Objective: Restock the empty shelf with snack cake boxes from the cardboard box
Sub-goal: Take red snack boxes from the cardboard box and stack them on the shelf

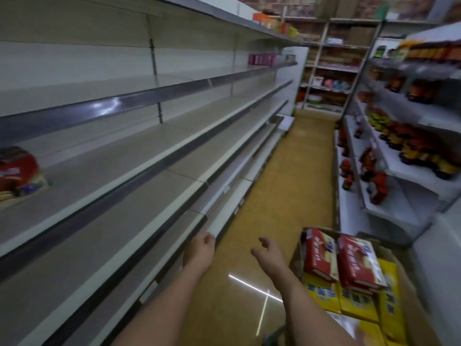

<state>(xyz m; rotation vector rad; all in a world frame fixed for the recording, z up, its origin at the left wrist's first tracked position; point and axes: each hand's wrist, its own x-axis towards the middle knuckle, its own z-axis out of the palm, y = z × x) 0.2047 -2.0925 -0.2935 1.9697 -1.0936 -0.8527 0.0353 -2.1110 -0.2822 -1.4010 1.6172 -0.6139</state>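
Left hand (200, 250) — empty, fingers loosely curled, near the front edge of a low shelf (139, 248). Right hand (268, 250) — empty, fingers spread, over the yellow floor (287, 186). I note the cardboard box (411, 290) just right of it, two red snack cake boxes (321, 255) lying on yellow packs (359, 303). One red box (15, 171) sits on a higher shelf, far left. Aisle ahead open between both shelving runs.
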